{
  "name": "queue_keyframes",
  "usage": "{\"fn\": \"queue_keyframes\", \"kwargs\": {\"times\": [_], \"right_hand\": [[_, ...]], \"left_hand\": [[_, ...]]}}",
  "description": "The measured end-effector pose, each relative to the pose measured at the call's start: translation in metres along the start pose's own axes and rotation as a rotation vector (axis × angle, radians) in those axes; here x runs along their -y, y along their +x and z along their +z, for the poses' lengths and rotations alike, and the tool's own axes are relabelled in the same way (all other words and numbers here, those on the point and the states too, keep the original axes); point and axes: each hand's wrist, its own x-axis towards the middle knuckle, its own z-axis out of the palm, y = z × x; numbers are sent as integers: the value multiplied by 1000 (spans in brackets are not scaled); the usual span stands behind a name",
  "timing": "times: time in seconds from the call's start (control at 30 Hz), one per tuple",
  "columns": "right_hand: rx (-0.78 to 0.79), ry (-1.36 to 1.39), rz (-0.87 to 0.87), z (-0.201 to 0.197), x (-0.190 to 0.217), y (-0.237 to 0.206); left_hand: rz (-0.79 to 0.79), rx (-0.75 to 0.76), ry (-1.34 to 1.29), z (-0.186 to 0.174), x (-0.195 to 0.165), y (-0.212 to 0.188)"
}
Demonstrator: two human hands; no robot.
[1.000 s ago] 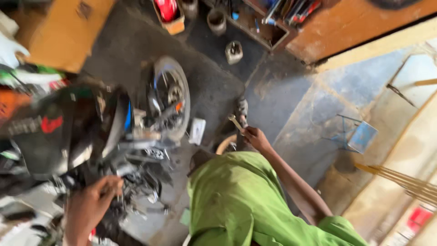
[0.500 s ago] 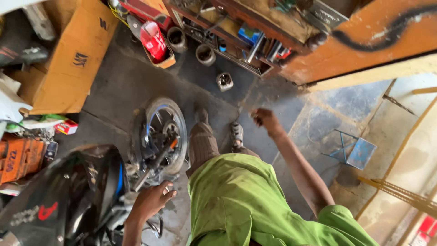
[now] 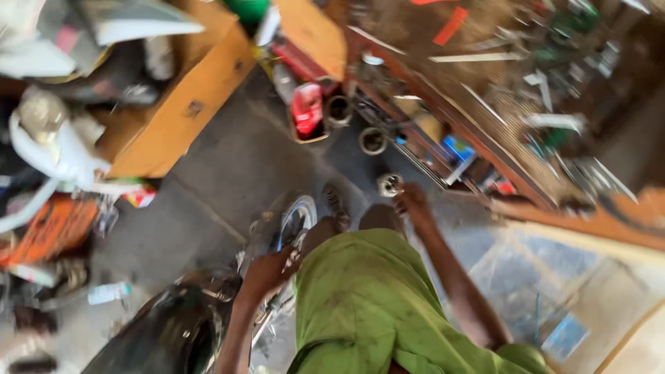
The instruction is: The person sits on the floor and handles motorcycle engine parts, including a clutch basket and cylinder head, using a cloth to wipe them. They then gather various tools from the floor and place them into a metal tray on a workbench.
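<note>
Grey concrete floor (image 3: 228, 173) of a cluttered workshop: the left hand (image 3: 267, 271) rests on a black motorcycle (image 3: 180, 332) by its spoked wheel (image 3: 296, 220), the right hand (image 3: 412, 201) reaches beside a small round metal can (image 3: 389, 184), grip unclear.

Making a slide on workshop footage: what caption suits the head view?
Left hand rests on a black motorcycle; right hand reaches toward a small round metal tin.

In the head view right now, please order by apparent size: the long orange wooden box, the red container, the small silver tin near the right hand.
1. Long orange wooden box
2. Red container
3. Small silver tin

The picture is blurred, but the differences are plain.
</note>
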Motion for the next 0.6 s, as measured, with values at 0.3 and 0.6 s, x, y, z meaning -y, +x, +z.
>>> {"fn": "queue_keyframes", "kwargs": {"times": [0.3,0.6], "right_hand": [[747,-1118,-313,103,43,69],[747,-900,-216,215,136,266]], "left_hand": [[-176,-301,-130,-49,30,30],[-459,-685,-260,-68,48,45]]}}
